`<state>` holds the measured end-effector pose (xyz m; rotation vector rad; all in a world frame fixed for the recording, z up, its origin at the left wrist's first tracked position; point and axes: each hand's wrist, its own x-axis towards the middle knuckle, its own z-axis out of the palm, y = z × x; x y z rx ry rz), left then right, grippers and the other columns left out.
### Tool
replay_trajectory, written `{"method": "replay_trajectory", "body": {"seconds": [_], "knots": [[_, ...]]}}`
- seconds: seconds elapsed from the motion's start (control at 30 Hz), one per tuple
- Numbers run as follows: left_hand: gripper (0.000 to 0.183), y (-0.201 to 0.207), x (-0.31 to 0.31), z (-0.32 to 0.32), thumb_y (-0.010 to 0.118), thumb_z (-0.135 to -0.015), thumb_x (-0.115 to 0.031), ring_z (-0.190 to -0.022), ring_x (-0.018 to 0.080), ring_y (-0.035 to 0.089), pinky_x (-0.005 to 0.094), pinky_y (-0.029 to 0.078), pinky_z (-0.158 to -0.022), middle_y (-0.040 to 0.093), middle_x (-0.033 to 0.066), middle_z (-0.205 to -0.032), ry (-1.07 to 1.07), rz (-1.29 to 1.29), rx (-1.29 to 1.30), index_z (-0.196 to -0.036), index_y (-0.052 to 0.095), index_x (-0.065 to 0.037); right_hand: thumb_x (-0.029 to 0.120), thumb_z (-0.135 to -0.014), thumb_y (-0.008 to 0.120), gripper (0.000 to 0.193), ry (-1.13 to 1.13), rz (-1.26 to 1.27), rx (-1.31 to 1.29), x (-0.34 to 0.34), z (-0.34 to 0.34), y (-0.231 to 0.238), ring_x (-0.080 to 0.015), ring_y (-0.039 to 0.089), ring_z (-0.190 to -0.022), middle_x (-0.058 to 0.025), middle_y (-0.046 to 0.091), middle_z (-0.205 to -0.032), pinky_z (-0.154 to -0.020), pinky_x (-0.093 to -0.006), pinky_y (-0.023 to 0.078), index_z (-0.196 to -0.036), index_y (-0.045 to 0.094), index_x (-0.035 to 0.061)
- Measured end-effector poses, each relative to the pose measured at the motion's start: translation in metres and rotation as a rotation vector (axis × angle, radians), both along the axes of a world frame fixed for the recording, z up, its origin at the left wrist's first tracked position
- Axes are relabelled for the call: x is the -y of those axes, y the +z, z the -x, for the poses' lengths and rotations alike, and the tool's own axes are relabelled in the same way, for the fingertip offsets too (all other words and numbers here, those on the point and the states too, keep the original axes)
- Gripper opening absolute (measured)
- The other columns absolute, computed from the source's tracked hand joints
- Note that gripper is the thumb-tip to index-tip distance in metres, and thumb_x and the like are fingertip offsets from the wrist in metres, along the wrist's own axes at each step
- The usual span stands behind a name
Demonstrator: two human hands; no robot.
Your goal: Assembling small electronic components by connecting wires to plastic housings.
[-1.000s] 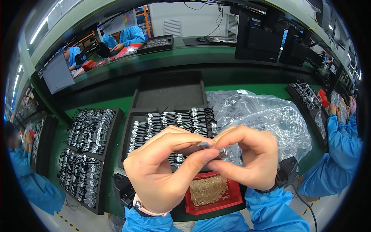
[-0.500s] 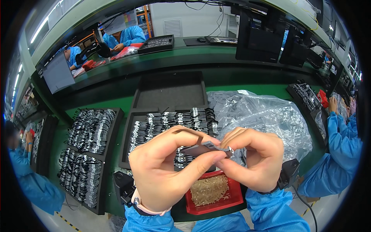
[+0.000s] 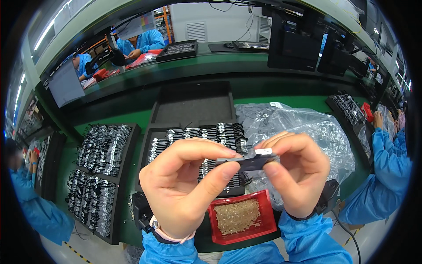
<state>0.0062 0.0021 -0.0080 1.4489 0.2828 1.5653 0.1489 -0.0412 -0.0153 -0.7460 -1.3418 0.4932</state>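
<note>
Tube lights [image 3: 44, 35] glow white at left; glare streaks the plastic [image 3: 307, 127]; straight edges bend toward the dark rim.

The part [image 3: 249, 165] is thin, flat and dark, seen almost edge-on, its long side running left to right and roughly level. A small, bright white block [image 3: 263, 152] stands at its upper edge toward the right end; it may be metal, though it is too small to be sure. The left fingers [image 3: 218, 177] pinch its left end, the right fingers [image 3: 281, 178] its right, above the table [image 3: 259, 95].
</note>
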Motion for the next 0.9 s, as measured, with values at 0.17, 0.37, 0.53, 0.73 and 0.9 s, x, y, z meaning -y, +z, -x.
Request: {"method": "replay_trajectory", "body": {"seconds": [0.17, 0.37, 0.53, 0.73, 0.9], "knots": [[0.017, 0.0, -0.007, 0.002, 0.065, -0.065, 0.005, -0.072, 0.0188, 0.055, 0.027, 0.044, -0.064, 0.058, 0.014, -0.076, -0.031, -0.021, -0.176, -0.078, 0.055, 0.004, -0.011, -0.069, 0.062, 0.029, -0.053, -0.121, -0.153, 0.001, -0.005, -0.001, -0.0157, 0.056, -0.084, -0.0118, 0.058, -0.086, -0.077, -0.0275, 0.042, -0.096, 0.054, -0.0066], [0.023, 0.006, -0.01, 0.01, 0.067, -0.062, 0.009, -0.079, 0.0185, 0.06, 0.0276, 0.046, -0.071, 0.063, 0.0133, -0.085, -0.006, -0.051, -0.343, -0.084, 0.062, 0.004, -0.01, -0.067, 0.064, 0.033, -0.138, -0.118, 0.102, 0.0, -0.01, 0.003, -0.0152, 0.059, -0.075, -0.0097, 0.06, -0.079, -0.074, -0.0272, 0.045, -0.099, 0.055, -0.0051], [0.023, 0.01, -0.005, 0.01, 0.067, -0.062, 0.004, -0.073, 0.0206, 0.059, 0.0272, 0.046, -0.066, 0.063, 0.0138, -0.082, 0.183, -0.293, -0.45, -0.084, 0.062, 0.004, -0.007, -0.063, 0.066, 0.038, -0.143, -0.114, 0.431, -0.002, -0.011, 0.005, -0.019, 0.061, -0.069, -0.0098, 0.061, -0.074, -0.066, -0.0287, 0.048, -0.1, 0.057, -0.0015], [0.017, 0.008, -0.003, 0.009, 0.065, -0.062, 0.007, -0.07, 0.0194, 0.058, 0.0267, 0.043, -0.062, 0.062, 0.014, -0.076, 0.255, -0.358, -0.597, -0.079, 0.061, 0.006, -0.006, -0.064, 0.065, 0.039, -0.191, -0.094, 0.282, -0.003, 0.001, 0.004, -0.016, 0.061, -0.073, -0.0106, 0.062, -0.078, -0.071, -0.0277, 0.047, -0.102, 0.056, -0.0016], [0.014, 0.0, 0.0, -0.004, 0.063, -0.068, 0.007, -0.072, 0.0192, 0.057, 0.026, 0.044, -0.063, 0.06, 0.0151, -0.076, 0.268, -0.282, -0.315, -0.081, 0.06, 0.006, -0.006, -0.067, 0.064, 0.032, -0.024, -0.024, -0.002, -0.009, -0.001, -0.002, -0.0157, 0.059, -0.078, -0.0122, 0.062, -0.082, -0.074, -0.0277, 0.045, -0.099, 0.058, -0.0028]]}}
